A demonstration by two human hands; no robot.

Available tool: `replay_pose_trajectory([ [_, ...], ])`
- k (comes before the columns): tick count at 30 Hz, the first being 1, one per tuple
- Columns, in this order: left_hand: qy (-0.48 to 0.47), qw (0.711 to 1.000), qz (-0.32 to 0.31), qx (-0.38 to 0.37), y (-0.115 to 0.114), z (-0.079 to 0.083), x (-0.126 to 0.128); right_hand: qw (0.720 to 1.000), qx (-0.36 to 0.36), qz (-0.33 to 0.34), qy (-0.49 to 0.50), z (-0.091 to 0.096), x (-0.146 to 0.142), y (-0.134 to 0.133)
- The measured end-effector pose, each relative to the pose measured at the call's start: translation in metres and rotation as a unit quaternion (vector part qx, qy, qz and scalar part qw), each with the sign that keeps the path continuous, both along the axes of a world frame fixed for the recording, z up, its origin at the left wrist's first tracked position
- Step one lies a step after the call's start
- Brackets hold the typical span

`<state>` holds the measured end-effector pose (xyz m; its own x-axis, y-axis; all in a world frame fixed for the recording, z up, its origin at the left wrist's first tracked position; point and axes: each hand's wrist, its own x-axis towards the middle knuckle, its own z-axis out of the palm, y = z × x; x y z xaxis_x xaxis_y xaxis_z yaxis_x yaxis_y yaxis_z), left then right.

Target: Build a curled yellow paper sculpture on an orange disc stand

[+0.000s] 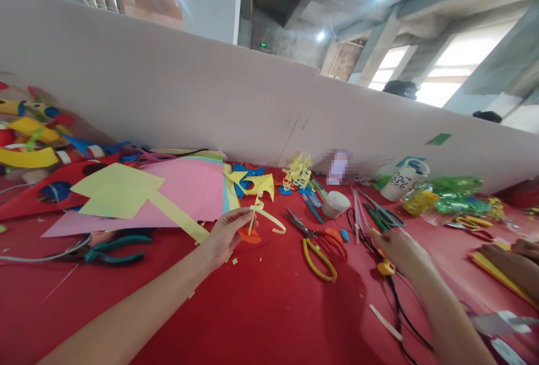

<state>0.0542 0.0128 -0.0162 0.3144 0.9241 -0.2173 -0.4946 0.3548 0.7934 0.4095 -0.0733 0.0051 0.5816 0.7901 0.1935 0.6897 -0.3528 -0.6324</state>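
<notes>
My left hand (227, 236) pinches a thin pale-yellow paper stem (252, 223) with curled strips at its top. An orange disc (250, 235) sits at the stem's lower end, just above or on the red table. On the right, my right hand (400, 250) curls over a corded tool with orange and yellow parts (386, 267), which looks like a hot glue gun; my fingers hide much of it. Between my hands lie scissors with yellow and red handles (319, 258), blades apart. Left of my left hand is a yellow-green paper cutout (122, 191).
Pink paper sheets (185, 185) and teal-handled pliers (115, 250) lie left. A small white tub (336, 204), a white cup (402, 181) and green plastic bottles (458, 196) stand by the white partition (202, 95). A black cord (398, 309) trails forward. Another person's hands (511, 261) hold yellow paper at right.
</notes>
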Motion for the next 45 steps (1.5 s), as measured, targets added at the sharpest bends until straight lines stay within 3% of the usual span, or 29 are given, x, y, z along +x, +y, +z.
replay_pose_trajectory([
  [2,0.005,1.000,0.001,0.004,0.000,-0.001,0.000,0.990,-0.001,0.141,0.010,0.011,-0.054,0.017],
  [5,-0.002,1.000,-0.011,0.022,-0.001,0.000,0.000,0.930,0.033,0.338,0.138,0.018,-0.136,0.039],
  [7,-0.007,0.999,-0.022,0.037,-0.002,0.000,0.000,0.909,0.037,0.378,0.172,0.016,-0.175,0.050],
  [9,-0.008,0.999,-0.025,0.043,-0.002,0.001,0.001,0.902,0.036,0.385,0.190,0.011,-0.195,0.059],
  [17,-0.002,1.000,-0.013,0.027,0.000,-0.003,0.001,0.888,0.078,0.340,0.299,-0.007,-0.195,0.070],
  [28,-0.009,0.998,-0.027,0.051,0.001,-0.004,0.002,0.865,0.081,0.320,0.377,-0.004,-0.198,0.069],
  [45,-0.003,0.998,-0.014,0.058,-0.003,0.001,0.004,0.838,0.092,0.343,0.414,-0.003,-0.205,0.065],
])
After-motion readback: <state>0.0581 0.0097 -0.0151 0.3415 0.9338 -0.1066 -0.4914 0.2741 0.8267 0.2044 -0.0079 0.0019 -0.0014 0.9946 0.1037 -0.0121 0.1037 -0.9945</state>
